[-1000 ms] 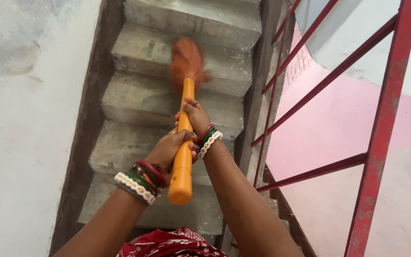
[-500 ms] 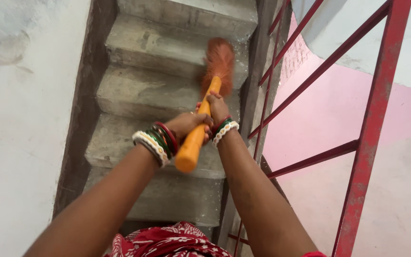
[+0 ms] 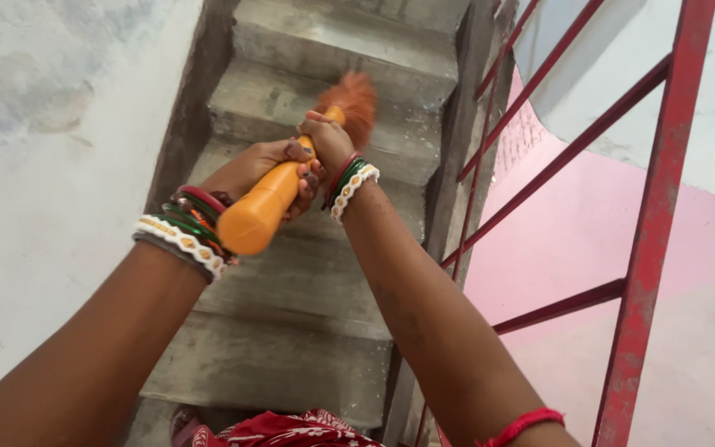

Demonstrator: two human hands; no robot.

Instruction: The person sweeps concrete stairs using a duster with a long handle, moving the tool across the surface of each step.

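Observation:
Both hands grip an orange-handled broom (image 3: 268, 207). My left hand (image 3: 262, 170) wraps the thick lower part of the handle, several coloured bangles on its wrist. Farther up, close to the bristles, my right hand (image 3: 324, 141) holds the handle, also wearing bangles. The reddish-orange bristles (image 3: 357, 103) rest on a grey concrete stair step (image 3: 407, 141) below me, near its right side.
Concrete stairs (image 3: 291, 273) descend ahead. A stained white wall (image 3: 43, 165) runs along the left. A red metal railing (image 3: 655, 215) stands on the right, with a pink wall (image 3: 606, 232) beyond. Red patterned cloth (image 3: 291, 430) shows at the bottom edge.
The broom head has swept from the left-middle of the step toward the right side. Both hands moved right with the handle, and the view has drawn closer.

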